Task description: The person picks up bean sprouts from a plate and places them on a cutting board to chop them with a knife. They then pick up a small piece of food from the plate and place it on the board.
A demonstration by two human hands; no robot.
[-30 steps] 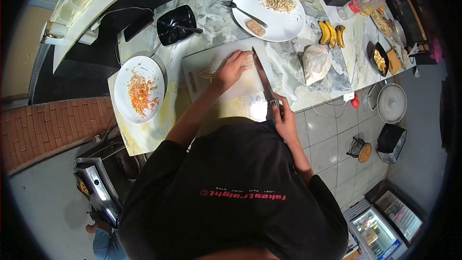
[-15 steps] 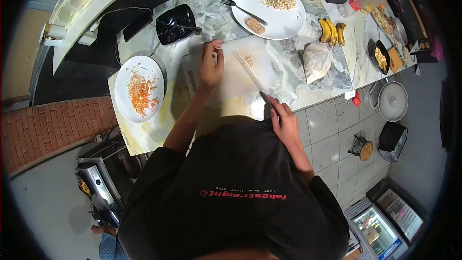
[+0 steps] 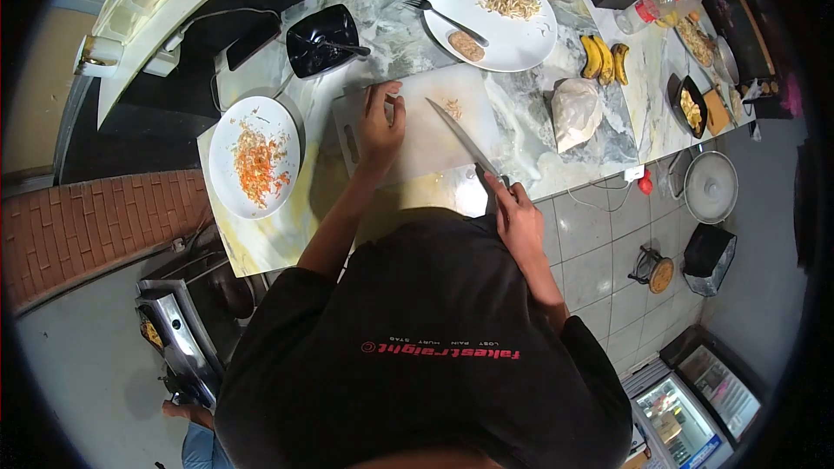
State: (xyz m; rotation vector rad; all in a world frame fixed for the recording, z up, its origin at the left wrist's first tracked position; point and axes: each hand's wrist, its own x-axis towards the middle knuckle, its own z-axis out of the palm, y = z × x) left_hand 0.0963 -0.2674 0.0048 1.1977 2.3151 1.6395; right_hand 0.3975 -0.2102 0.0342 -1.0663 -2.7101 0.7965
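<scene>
My right hand (image 3: 514, 215) is wrapped round the handle of a long knife (image 3: 460, 136), whose blade lies across the white cutting board (image 3: 417, 156). Near the tip of the blade is a small bunch of pale sprouts (image 3: 453, 108). My left hand (image 3: 380, 128) rests over the left part of the board with its fingers curled; what they hold, if anything, is hidden. Beyond the board, a large white plate (image 3: 530, 45) bears more sprouts, a fork and a brown patty. At the left is an oval plate (image 3: 224, 174) with shredded orange and pale food.
A black square dish (image 3: 323, 42) with a utensil stands behind the board. To the right are a whitish bag (image 3: 576, 113), several bananas (image 3: 599, 59) and a black bowl (image 3: 688, 108). Another person's hand (image 3: 178, 410) shows at the lower left, near a metal appliance.
My left hand has moved left from the sprouts on the board, its fingers now curled. The knife has swung its tip leftward. At the lower left, the other person's hand has shifted slightly.
</scene>
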